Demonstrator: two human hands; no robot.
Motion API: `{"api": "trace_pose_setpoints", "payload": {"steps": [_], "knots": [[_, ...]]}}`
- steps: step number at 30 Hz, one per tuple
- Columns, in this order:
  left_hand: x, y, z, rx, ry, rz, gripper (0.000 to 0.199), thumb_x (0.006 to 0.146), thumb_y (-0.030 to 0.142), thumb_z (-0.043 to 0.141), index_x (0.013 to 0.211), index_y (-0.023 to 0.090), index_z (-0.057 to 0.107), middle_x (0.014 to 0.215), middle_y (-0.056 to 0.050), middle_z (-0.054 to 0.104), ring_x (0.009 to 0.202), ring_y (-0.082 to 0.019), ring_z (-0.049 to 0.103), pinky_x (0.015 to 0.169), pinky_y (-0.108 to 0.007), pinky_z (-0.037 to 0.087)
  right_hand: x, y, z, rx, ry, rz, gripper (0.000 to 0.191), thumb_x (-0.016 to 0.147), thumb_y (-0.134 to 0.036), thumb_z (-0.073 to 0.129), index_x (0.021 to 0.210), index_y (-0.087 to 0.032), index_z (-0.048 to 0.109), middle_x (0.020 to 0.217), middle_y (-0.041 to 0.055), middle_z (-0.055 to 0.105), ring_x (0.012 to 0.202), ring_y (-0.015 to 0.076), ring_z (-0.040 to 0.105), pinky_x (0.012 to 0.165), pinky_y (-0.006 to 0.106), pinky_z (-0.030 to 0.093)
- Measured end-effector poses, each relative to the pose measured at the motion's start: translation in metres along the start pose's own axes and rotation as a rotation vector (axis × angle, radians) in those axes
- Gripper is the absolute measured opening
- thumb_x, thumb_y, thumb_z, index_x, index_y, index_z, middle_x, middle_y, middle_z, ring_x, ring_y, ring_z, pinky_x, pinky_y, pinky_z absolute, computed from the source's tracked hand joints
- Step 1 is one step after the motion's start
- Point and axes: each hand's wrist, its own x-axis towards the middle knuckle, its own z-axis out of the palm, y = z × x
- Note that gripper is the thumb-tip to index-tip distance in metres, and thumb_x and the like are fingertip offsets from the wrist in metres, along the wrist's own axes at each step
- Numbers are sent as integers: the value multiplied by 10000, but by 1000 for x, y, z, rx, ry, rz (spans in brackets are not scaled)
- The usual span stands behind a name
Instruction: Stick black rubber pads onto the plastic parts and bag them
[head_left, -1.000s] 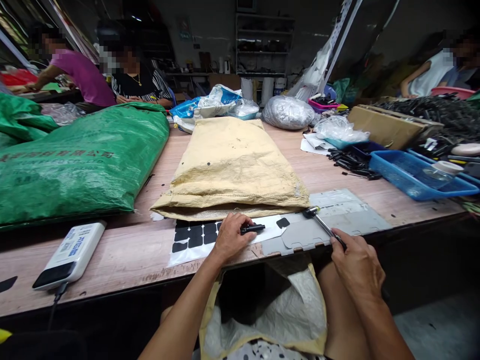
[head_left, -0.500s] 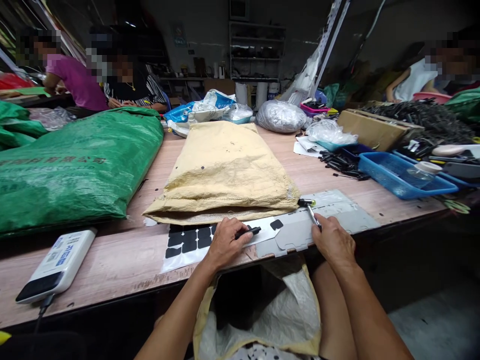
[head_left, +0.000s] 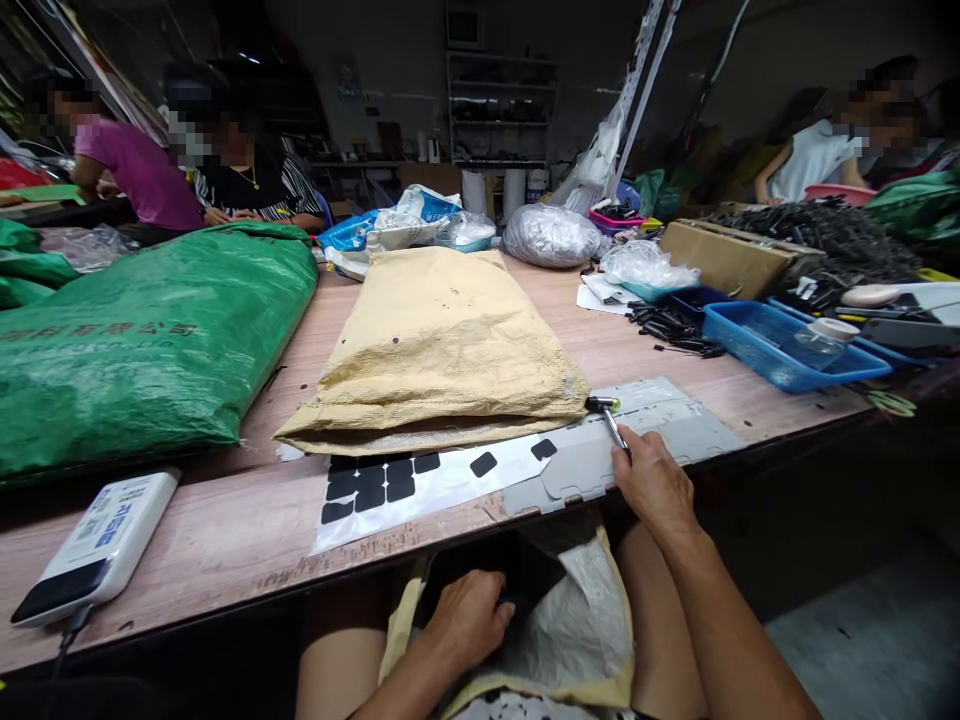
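Note:
In my right hand [head_left: 654, 480] is the metal handle of a small hammer [head_left: 604, 405], closed in my fingers. Its black and yellow-green head lies over a grey board [head_left: 660, 415] beside the corner of a yellow woven sack [head_left: 450, 350]. My left hand [head_left: 471, 615] is below the table edge, in the mouth of an open sack [head_left: 581, 610] on my lap. Its fingers are curled, and what they hold, if anything, is hidden. A white sheet with black rounded stickers [head_left: 371, 490] lies partly under the yellow sack.
A stuffed green sack [head_left: 150, 340] fills the left side, with a white power bank [head_left: 97, 545] and its cable in front. Blue trays [head_left: 787, 345] and black parts [head_left: 675, 330] are at right. Co-workers sit at far left [head_left: 135, 180] and far right [head_left: 810, 160].
My left hand has moved from the sticker sheet down into the lap sack; the black pen-like piece it held is out of sight. My right hand keeps the hammer in about the same place.

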Motion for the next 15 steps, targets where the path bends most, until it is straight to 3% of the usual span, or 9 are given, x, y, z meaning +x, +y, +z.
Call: {"api": "trace_pose_setpoints", "payload": {"steps": [2, 4, 6, 9, 11, 12, 15], "knots": [[2, -5, 6, 29, -28, -36, 268, 890, 283, 560, 1090, 199, 718, 1113, -154, 753, 1076, -345, 709, 843, -413, 529, 0, 0, 0, 7, 1, -4, 431, 1017, -323, 431, 1395, -196, 596, 1083, 102, 609, 870, 193, 622, 714, 300, 423], [-3, -1, -2, 9, -31, 10, 303, 854, 282, 609, 1125, 207, 721, 1095, -151, 759, 1051, -350, 713, 844, -421, 529, -1, 0, 0, 8, 7, -5, 429, 1014, -317, 436, 1393, -196, 596, 1084, 103, 609, 862, 190, 615, 716, 298, 421], [-12, 8, -26, -98, -14, 116, 303, 838, 332, 645, 1116, 243, 731, 978, -98, 775, 938, -309, 727, 778, -374, 526, -1, 0, 1, 2, 12, -5, 427, 1009, -315, 446, 1391, -197, 596, 1084, 102, 607, 861, 188, 612, 716, 295, 421], [-16, 15, -81, -360, 14, 284, 274, 916, 424, 565, 1048, 257, 737, 822, -15, 752, 725, -194, 685, 617, -263, 465, -2, 0, 2, -1, 15, -7, 419, 1007, -319, 446, 1378, -204, 604, 1079, 96, 600, 875, 193, 616, 718, 292, 424], [-8, 7, -119, -399, 172, 312, 314, 966, 404, 477, 970, 228, 737, 793, -6, 735, 728, -175, 662, 636, -252, 454, -2, 0, 1, 8, 17, -6, 419, 1009, -324, 439, 1377, -211, 604, 1084, 94, 597, 887, 197, 616, 716, 293, 426], [0, 0, -137, -338, 307, 267, 307, 953, 395, 489, 934, 220, 740, 808, -12, 734, 744, -183, 654, 651, -261, 449, -2, 0, 1, 15, 16, -3, 422, 1011, -329, 432, 1380, -214, 602, 1087, 93, 596, 891, 199, 616, 716, 295, 426], [26, -29, -178, -101, 541, -19, 295, 932, 368, 511, 1027, 222, 749, 870, -54, 748, 780, -229, 659, 660, -296, 441, -2, 1, 1, 34, 1, 9, 434, 1020, -348, 412, 1387, -214, 600, 1092, 91, 597, 890, 201, 617, 719, 306, 425]]}}
